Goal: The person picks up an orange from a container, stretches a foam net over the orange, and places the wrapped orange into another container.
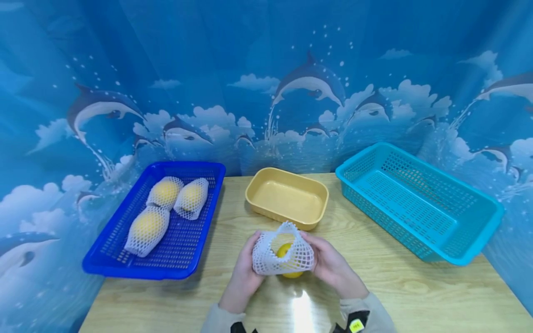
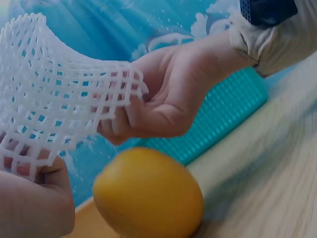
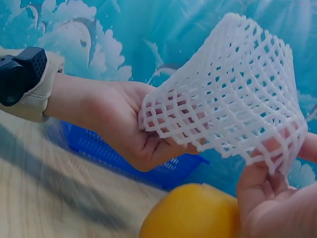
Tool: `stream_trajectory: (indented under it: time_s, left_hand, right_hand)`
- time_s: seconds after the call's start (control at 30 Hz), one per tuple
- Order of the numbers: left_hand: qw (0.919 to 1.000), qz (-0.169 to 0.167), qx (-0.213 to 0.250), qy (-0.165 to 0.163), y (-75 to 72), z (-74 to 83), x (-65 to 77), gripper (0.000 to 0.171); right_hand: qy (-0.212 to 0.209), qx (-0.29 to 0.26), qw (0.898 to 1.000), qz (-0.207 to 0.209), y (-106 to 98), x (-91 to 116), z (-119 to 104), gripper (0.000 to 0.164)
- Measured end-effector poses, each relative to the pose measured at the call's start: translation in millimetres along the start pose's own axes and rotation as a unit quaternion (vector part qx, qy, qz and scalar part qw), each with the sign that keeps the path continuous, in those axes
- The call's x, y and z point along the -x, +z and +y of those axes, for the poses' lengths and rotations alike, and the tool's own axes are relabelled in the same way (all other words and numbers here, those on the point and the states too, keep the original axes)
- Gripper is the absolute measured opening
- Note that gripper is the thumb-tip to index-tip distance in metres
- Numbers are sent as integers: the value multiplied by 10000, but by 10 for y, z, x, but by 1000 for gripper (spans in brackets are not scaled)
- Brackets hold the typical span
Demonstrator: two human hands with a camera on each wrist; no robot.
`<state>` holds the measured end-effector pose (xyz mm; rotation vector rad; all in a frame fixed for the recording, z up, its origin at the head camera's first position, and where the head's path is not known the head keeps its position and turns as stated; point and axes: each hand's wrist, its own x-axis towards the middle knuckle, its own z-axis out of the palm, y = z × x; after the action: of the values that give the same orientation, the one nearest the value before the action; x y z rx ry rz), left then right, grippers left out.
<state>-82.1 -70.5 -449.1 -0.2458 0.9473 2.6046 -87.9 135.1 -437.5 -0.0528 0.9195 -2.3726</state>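
Both hands grip opposite edges of a white foam fruit net (image 1: 264, 261), holding its mouth spread wide. My left hand (image 1: 245, 273) pinches the left side; my right hand (image 1: 335, 268) pinches the right, fingers curled through the mesh. Directly below the net sits a smooth yellow-orange fruit (image 2: 148, 193), rounded and bare, on the wooden table. From the head view it shows partly through the net's opening, the rest hidden by mesh. In the right wrist view the fruit (image 3: 190, 213) lies under the net's lower edge, apart from it.
At left, a dark blue basket (image 1: 204, 231) holds three yellow fruits (image 1: 148, 226) in white nets. A yellow tray (image 1: 287, 194) stands just beyond the hands. A turquoise basket (image 1: 416, 194) stands at right. A dolphin-print curtain (image 1: 266, 69) hangs behind the table (image 1: 416, 296).
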Motion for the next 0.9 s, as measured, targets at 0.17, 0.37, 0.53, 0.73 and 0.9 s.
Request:
stream_trajectory:
  time_s: [0.17,0.37,0.53,0.73,0.9]
  left_hand:
    - [9997,121,-179,61,-120,-55,-119,70]
    - [9980,313,-506,207,-247,-159,-241,59]
    - [9904,616,-1176,377,-311,-242,-310,49]
    - [9610,1253,-2420,468,-350,-338,-380,51]
    - [9158,1505,-3670,625,-339,-382,-394,29]
  right_hand:
    - [-23,-126,9990,419,-90,-65,23,27]
    - [-33,160,9992,367,-232,-112,56,29]
    - [-160,486,9977,450,-340,-123,94,30]
    - [-238,904,9930,718,-453,-147,162,27]
    - [-311,1398,9798,1396,-516,-190,234,21]
